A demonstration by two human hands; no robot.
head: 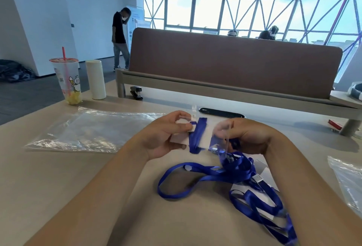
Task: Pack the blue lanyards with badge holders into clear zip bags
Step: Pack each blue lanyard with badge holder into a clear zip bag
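Left hand (166, 138): at the middle of the frame, fingers curled, thumb and forefinger pinching a badge holder (177, 140) with a white card in it.
Strap (197, 138): blue, folded across the holder's right end, just right of the left fingertips.
Right hand (249, 138): right of centre, level with the left, fingers curled in around a clear sleeve (220, 138). Whether this is a small bag or another holder cannot be told.
Sleeve position: raised off the table (58, 187), between the two hands, its lower edge meeting the blue pile below.
Lanyards (241, 169): a loose blue tangle on the table under the right hand, running to the lower right of the frame, with one loop reaching toward lower centre. White cards and a metal clip show among the straps.
Zip bag (94, 130): clear, lying flat on the table at mid left, apart from the left hand.
Second bag (348, 183): clear, at the right edge, partly out of frame.
Cup (67, 81): upper left on the table, with a red straw, beside a white canister (96, 79).
Stapler (136, 92): black, just right of the canister, at the foot of the brown partition (235, 59).
Person (120, 38): standing on the floor in the upper left.
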